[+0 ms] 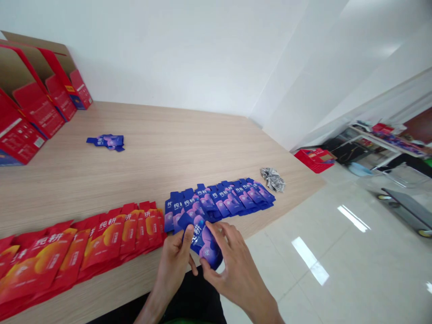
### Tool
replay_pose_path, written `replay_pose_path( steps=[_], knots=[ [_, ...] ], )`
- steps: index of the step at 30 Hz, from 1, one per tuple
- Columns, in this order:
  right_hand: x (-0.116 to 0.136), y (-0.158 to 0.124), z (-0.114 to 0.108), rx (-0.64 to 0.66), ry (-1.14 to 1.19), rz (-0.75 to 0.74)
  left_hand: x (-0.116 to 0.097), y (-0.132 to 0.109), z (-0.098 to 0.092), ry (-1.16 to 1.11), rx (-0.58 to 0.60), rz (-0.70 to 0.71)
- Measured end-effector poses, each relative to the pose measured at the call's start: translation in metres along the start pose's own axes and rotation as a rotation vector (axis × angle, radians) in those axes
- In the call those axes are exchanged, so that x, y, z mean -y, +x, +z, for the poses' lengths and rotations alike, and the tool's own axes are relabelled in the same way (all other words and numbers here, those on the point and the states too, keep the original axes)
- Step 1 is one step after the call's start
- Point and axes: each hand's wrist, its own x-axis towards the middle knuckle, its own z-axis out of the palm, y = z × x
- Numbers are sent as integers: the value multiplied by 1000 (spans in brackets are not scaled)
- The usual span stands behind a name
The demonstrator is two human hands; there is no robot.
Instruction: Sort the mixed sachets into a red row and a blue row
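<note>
Between my two hands, over the near edge of the table, is a small blue carton printed with pink round shapes and white characters. My left hand pinches its left side with the thumb on top. On the right side, the thumb and fingers of my right hand close around its edges. Just beyond lies an overlapping row of similar flat blue cartons. To the left stretches a row of red cartons with orange and yellow fruit shapes, also lying flat and overlapping.
A single flat blue carton lies farther back on the table. Large open red boxes stand at the left, by the wall. A crumpled grey cloth or paper is near the right edge. On the floor are a red box and a wheeled dolly.
</note>
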Motion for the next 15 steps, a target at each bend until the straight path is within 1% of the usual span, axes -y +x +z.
replay_pose_path(
  steps=[4,6,9,11,15],
  knots=[
    [-10,9,-9,-63,-24,35,-1,-4,-6,-117,46,-19],
    [-21,23,-13,-98,-45,88,-1,-8,-10,-175,51,5],
    [-39,52,-11,-134,-115,214,0,-16,-15,-222,52,54],
    [-48,73,-5,-78,-184,308,0,-22,-16,-239,52,75],
    [-53,103,8,156,-304,416,-2,-32,-20,-237,76,101]
  ],
)
